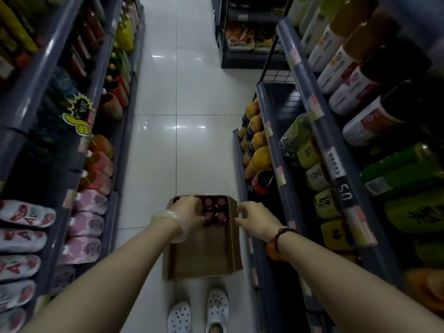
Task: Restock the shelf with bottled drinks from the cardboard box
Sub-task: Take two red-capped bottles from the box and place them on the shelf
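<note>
An open cardboard box point(204, 255) stands on the white floor between two shelf rows. Several bottles with dark red caps point(215, 210) are packed at its far end; the near part of the box is bare. My left hand point(187, 210) reaches down into the box, fingers curled over the bottles at the far left; whether it grips one is hidden. My right hand point(254, 217) hovers over the box's right flap, fingers spread and holding nothing. The right shelf point(242, 164) beside the box holds orange drink bottles point(257, 155).
Shelves packed with bottles line both sides of the narrow aisle: pink and white bottles point(86, 224) at lower left, green packs point(324, 207) at right. White tiled floor point(187, 92) runs ahead. My feet in white clogs point(199, 311) stand just behind the box.
</note>
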A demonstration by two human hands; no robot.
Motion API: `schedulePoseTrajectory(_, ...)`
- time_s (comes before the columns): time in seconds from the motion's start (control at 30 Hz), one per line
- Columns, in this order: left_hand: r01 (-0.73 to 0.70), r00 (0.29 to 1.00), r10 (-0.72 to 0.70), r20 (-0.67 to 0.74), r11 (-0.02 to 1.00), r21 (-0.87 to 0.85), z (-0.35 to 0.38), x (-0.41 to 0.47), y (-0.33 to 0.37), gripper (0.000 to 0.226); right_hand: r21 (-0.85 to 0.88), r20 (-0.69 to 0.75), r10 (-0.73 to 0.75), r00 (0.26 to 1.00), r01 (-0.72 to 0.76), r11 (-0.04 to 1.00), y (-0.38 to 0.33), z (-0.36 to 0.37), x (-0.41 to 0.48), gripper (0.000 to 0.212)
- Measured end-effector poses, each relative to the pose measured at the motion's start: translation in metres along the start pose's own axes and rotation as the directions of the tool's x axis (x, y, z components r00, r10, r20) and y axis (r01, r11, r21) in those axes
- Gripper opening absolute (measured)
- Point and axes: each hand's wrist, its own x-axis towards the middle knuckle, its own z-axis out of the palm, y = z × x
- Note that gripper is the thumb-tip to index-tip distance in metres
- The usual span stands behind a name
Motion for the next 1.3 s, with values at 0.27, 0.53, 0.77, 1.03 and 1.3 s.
schedulePoseTrajectory(0.27,0.060,0.995,-0.058,0.083,0.998,-0.023,0.076,0.079,-0.050,0.030,-0.003,0.026,0.044,0.999,-0.044,0.999,0.051,0.056,0.076,0.032)
schedulePoseTrajectory(0.53,0.015,0.999,-0.013,0.047,1.000,-0.026,0.142,0.154,-0.101,0.023,0.006,0.025,0.070,0.997,-0.071,0.997,0.098,0.142,0.152,0.035)
schedulePoseTrajectory(0.77,-0.054,0.998,0.054,-0.017,0.997,-0.061,0.211,0.223,-0.144,0.012,0.037,-0.040,0.046,0.998,-0.045,0.998,0.145,0.215,0.228,0.030)
schedulePoseTrajectory(1.03,-0.057,0.994,0.041,-0.102,0.986,-0.155,0.275,0.297,-0.184,0.048,0.112,-0.096,-0.005,0.995,0.016,0.994,0.190,0.278,0.303,0.028)
schedulePoseTrajectory(1.3,-0.087,0.990,0.058,-0.130,0.971,-0.224,0.307,0.346,-0.200,0.056,0.364,-0.023,0.012,1.000,-0.003,0.932,0.214,0.307,0.356,0.043)
